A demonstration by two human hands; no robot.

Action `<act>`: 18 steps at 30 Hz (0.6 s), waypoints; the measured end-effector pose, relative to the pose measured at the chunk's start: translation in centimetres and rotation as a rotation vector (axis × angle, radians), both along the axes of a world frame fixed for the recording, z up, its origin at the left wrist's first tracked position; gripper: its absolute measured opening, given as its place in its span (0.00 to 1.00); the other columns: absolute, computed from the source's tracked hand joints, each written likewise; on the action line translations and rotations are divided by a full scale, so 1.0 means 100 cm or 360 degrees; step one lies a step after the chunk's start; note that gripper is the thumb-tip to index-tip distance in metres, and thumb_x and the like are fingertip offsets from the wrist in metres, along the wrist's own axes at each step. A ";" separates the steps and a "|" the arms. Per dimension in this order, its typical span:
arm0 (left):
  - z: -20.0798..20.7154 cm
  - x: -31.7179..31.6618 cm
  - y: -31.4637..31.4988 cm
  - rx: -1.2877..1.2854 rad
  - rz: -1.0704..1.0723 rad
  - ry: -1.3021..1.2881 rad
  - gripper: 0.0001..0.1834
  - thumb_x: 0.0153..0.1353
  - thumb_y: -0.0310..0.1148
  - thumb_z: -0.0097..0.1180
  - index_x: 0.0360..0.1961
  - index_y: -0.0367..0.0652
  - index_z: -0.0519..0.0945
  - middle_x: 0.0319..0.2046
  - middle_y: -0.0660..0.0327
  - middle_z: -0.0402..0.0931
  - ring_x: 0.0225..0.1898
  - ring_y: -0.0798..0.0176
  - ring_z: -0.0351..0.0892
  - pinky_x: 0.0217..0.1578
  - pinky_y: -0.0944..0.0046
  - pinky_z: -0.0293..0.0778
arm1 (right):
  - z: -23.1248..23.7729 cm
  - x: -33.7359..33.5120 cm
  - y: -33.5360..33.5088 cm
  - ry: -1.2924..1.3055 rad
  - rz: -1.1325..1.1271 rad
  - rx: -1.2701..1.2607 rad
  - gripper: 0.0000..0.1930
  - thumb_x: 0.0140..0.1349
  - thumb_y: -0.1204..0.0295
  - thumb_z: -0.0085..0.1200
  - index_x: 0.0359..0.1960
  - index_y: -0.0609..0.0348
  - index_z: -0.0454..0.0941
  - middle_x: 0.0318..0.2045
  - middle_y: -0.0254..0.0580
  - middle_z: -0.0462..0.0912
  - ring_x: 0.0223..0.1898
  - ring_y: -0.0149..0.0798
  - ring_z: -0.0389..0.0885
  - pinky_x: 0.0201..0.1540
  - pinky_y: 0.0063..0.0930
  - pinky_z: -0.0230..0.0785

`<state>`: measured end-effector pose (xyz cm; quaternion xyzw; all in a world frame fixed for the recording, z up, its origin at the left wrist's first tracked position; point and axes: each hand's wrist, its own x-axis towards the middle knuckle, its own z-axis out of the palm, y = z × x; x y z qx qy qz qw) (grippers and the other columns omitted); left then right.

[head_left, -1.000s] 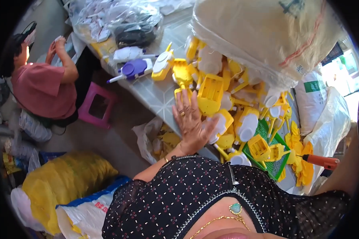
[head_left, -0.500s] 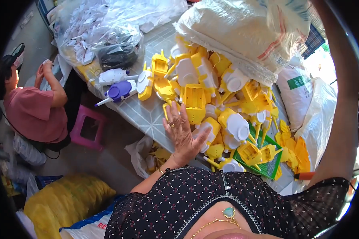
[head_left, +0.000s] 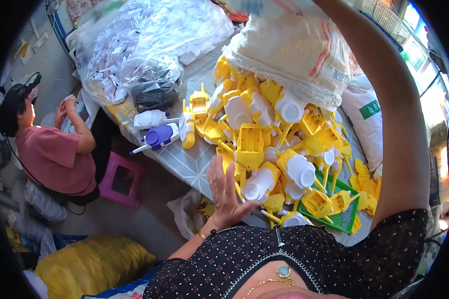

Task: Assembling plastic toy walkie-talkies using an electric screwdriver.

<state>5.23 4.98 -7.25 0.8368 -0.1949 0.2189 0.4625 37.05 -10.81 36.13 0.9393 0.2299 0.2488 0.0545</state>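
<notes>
A heap of yellow and white plastic toy-like bodies (head_left: 250, 145) with thin handles lies on the table below the mouth of a white woven sack (head_left: 284, 47). My left hand (head_left: 225, 193) is at the heap's near left edge, fingers stretched and thumb spread, holding nothing. Whether its fingertips touch the nearest yellow piece I cannot tell. Raised high on the right, my right arm (head_left: 401, 99) reaches over the sack toward the top edge, and its hand is out of the picture. A purple and white piece (head_left: 159, 136) lies apart at the left.
A green tray (head_left: 350, 222) sits under the heap's right side. Clear bags of small white parts (head_left: 112, 65) cover the far left. Beyond the table's left edge, a person in a pink shirt (head_left: 55, 159) is near a pink stool (head_left: 118, 179). A full yellow sack (head_left: 92, 264) lies lower left.
My right arm has swung left across the sack, and its hand stays out of sight. My left hand has drawn back slightly from the pieces. The whole view has shifted a little.
</notes>
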 end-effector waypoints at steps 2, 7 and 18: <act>-0.022 -0.029 0.037 0.0225 0.0012 -0.0051 0.66 0.51 0.77 0.60 0.79 0.44 0.52 0.78 0.36 0.39 0.79 0.29 0.33 0.72 0.27 0.30 | -0.044 -0.051 0.102 0.0137 0.0231 0.0034 0.30 0.60 0.48 0.65 0.53 0.61 0.83 0.48 0.42 0.84 0.47 0.41 0.81 0.52 0.38 0.75; -0.015 -0.025 0.005 0.0660 -0.0258 -0.0008 0.64 0.46 0.76 0.66 0.77 0.49 0.60 0.78 0.38 0.41 0.80 0.29 0.34 0.73 0.27 0.30 | -0.024 0.026 0.006 0.0074 -0.0012 -0.0028 0.31 0.60 0.48 0.66 0.54 0.61 0.83 0.49 0.42 0.84 0.48 0.40 0.81 0.53 0.38 0.75; -0.024 -0.031 0.026 0.0589 -0.0053 0.0110 0.64 0.46 0.71 0.70 0.77 0.48 0.57 0.79 0.39 0.42 0.80 0.31 0.35 0.73 0.26 0.29 | -0.051 -0.033 -0.017 0.0583 -0.0369 0.0062 0.28 0.68 0.44 0.55 0.58 0.52 0.81 0.39 0.51 0.80 0.38 0.43 0.78 0.38 0.45 0.74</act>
